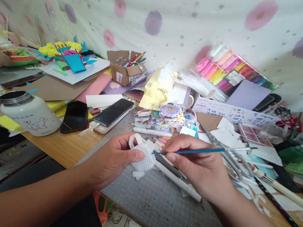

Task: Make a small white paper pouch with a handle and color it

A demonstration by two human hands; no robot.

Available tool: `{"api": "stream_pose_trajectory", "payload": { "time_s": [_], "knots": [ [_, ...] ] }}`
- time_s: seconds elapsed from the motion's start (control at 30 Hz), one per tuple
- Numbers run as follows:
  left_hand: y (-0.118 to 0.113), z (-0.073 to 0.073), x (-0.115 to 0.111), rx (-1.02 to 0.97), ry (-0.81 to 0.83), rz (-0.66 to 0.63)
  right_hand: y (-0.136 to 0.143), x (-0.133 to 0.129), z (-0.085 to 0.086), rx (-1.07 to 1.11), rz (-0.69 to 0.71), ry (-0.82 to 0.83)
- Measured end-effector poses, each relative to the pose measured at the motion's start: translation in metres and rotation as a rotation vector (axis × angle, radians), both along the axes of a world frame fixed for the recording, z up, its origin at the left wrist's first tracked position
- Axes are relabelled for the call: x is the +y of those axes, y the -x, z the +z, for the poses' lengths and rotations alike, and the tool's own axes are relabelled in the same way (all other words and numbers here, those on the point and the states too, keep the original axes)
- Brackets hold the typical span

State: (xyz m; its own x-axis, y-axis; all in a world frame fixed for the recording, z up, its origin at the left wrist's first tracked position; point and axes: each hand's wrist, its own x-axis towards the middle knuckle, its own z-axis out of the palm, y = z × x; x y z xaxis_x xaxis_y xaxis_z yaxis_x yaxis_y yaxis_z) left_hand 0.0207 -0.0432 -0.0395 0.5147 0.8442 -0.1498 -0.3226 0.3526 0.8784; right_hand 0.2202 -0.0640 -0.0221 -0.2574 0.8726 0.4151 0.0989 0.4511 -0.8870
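My left hand point(116, 157) pinches a small white textured piece point(146, 158) with a white loop at its top, above the grey cutting mat point(138, 199). A thin blue brush point(197, 150) is held in my right hand point(198, 164), slanting across the fingers. Its left end is at the right edge of the white piece; the other end points up to the right. Small white scraps hang or lie just under the piece. Behind the hands is a stack of cut-out stickers point(162, 117).
Scissors point(225, 151) and paper scraps lie right. A white jar point(30, 114), a black phone point(75, 117) and another phone point(114, 111) stand or lie left. Further back are a cardboard box point(125, 71), a yellow packet point(157, 91) and coloured clay packs point(232, 70). Another person's hand shows far left.
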Motion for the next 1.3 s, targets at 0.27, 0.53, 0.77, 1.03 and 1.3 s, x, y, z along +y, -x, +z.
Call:
{"api": "stream_pose_trajectory", "payload": {
  "time_s": [0.27, 0.53, 0.77, 1.03, 1.3],
  "knots": [
    [0.000, -0.002, 0.000, 0.036, -0.006, 0.076, -0.001, -0.003, -0.002, 0.071, -0.099, -0.059],
    [0.001, -0.004, -0.002, 0.128, -0.032, 0.082, 0.006, -0.004, -0.009, -0.022, -0.089, -0.101],
    [0.001, -0.010, 0.007, 0.200, -0.103, 0.140, -0.008, 0.006, -0.008, 0.164, -0.158, 0.065],
    [0.033, 0.010, 0.041, 0.199, -0.271, 0.497, 0.001, 0.009, -0.004, -0.924, -0.042, 0.136],
    [0.028, 0.012, 0.035, 0.192, -0.181, 0.495, 0.019, 0.009, -0.005, -1.019, -0.197, 0.055]
  ]
}}
